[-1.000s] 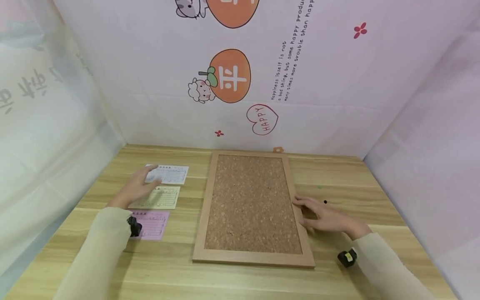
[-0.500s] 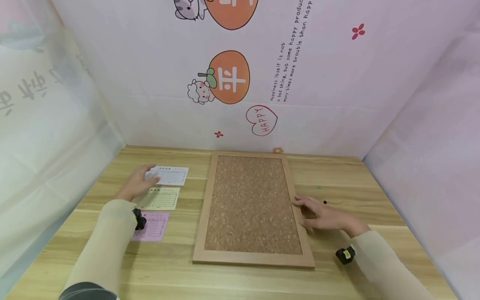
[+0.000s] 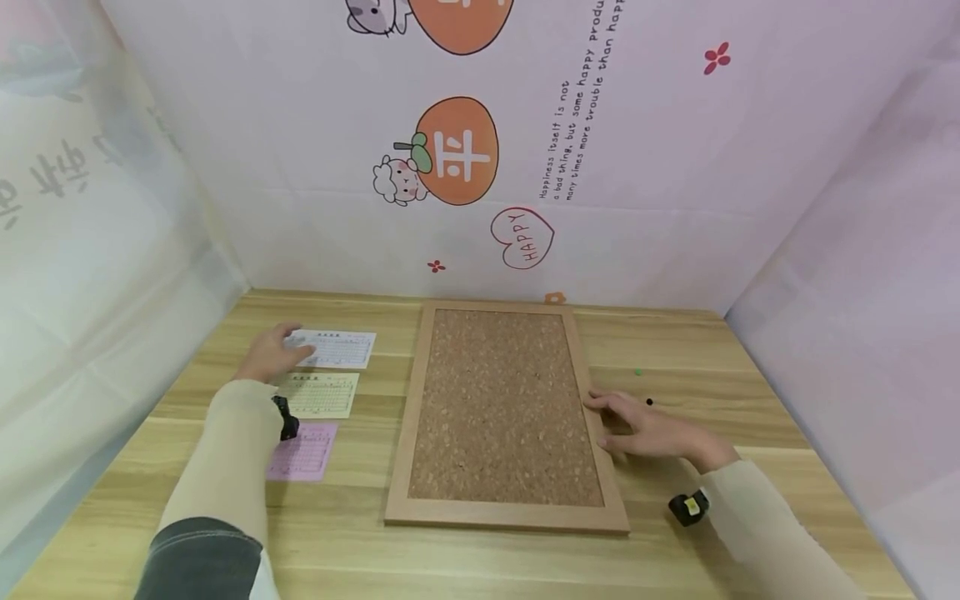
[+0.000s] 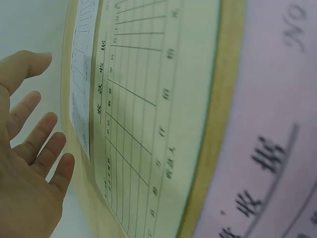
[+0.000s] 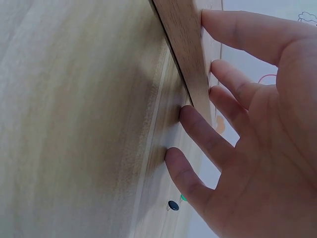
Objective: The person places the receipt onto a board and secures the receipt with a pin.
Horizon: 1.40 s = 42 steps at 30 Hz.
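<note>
Loosely spread grip, left and right

Thumb and fingers of the left hand (image 3: 272, 353) stand apart at the nine-o'clock end of a white printed paper slip (image 3: 343, 350); contact is unclear. At that slip's six o'clock lie a pale-yellow printed slip (image 3: 327, 398), then a pink one. The right hand (image 3: 654, 429) rests fingertips on the three-o'clock edge of a wood-framed rectangular cork board (image 3: 517, 417), a black-headed pin (image 5: 173, 205) nearby at its twelve o'clock.
</note>
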Each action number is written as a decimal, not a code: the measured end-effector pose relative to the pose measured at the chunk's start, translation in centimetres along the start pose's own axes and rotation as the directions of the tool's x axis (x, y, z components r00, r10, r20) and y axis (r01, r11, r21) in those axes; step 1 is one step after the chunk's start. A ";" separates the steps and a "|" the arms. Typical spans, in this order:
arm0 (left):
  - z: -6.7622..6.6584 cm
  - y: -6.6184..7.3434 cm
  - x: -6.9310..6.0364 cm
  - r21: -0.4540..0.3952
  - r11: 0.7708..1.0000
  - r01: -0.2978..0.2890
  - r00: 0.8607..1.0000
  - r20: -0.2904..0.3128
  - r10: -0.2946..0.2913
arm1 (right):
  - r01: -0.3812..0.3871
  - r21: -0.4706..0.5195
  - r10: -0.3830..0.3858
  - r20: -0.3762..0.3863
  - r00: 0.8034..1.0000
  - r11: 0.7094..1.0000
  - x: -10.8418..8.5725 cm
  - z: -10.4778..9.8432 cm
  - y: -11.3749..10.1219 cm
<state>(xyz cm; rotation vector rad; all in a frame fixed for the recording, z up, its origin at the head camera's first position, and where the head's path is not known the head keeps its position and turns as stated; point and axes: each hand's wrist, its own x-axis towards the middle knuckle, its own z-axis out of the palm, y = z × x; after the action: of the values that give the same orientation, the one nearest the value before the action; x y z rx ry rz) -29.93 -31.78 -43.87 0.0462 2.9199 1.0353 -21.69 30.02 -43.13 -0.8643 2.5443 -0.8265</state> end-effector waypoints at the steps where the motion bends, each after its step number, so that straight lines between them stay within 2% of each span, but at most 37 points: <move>1: -0.1 0.0 0.1 -0.005 1.000 0.012 1.000 0.008 -0.012 | -0.011 0.003 0.011 0.003 1.000 1.000 0.0 0.0 0.0; 3: -0.3 0.1 0.2 -0.009 1.000 0.030 0.999 0.020 -0.029 | -0.025 0.019 0.025 0.009 1.000 0.999 0.1 0.0 0.0; 10: -0.7 0.6 -0.2 -0.037 0.993 0.109 0.994 0.023 -0.108 | 0.018 -0.013 -0.018 -0.024 1.000 1.000 0.1 0.4 0.8; 14: -0.7 0.6 -0.3 -0.014 0.990 0.139 0.990 0.015 -0.139 | 0.006 -0.002 -0.006 -0.027 1.000 1.000 0.1 0.4 0.9; 19: -0.7 0.5 -0.4 0.014 0.987 0.159 0.987 0.003 -0.159 | 0.033 -0.008 -0.033 -0.015 0.999 0.999 0.1 0.3 0.8; 26: -0.7 0.5 -0.6 0.067 0.968 0.243 0.970 -0.019 -0.242 | -0.014 0.011 0.015 -0.035 0.999 1.000 0.2 0.6 1.5; 33: -0.4 0.2 0.0 0.101 0.956 0.274 0.962 -0.036 -0.272 | 0.033 -0.030 -0.034 -0.044 0.998 0.999 0.0 0.5 0.9; 40: 0.1 0.4 0.3 0.056 0.955 0.292 0.956 -0.026 -0.291 | 0.008 0.020 -0.007 -0.019 1.000 1.000 -0.1 0.0 0.0; 42: 0.2 0.3 0.4 0.042 0.954 0.297 0.955 -0.014 -0.297 | 0.022 0.001 -0.022 -0.022 1.000 1.000 -0.1 0.1 -0.1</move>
<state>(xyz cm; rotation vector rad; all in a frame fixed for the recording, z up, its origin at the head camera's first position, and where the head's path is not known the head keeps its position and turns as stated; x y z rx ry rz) -30.33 -31.41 -43.81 -0.3850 2.8351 0.9232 -21.51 29.99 -43.17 -0.8896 2.5570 -0.8486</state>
